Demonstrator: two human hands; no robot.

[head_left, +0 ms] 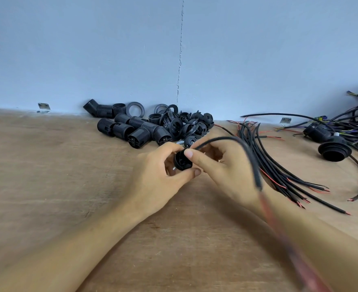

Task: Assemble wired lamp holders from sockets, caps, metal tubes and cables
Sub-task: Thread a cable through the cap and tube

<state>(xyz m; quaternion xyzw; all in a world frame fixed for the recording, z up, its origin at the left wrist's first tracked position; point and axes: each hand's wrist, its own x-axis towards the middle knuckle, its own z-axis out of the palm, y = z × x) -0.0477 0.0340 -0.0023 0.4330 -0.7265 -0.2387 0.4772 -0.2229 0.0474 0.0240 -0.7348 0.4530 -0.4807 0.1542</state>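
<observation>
My left hand [157,175] grips a small black cap [182,162] above the wooden table, thumb below it and fingers curled behind; a bit of metal tube shows under the cap. My right hand [220,165] pinches a black cable [237,142] right at the cap's top. The cable arcs up and right from there, then drops toward me, where its red wire ends blur. A pile of black sockets [131,129] and caps and rings [184,123] lies against the wall behind my hands.
A fan of loose black cables [279,165] with red stripped ends lies to the right. Farther right sit an assembled lamp holder [335,149] with its cable and a tangle of wired holders [353,123]. The wooden table [47,165] meets a blue wall.
</observation>
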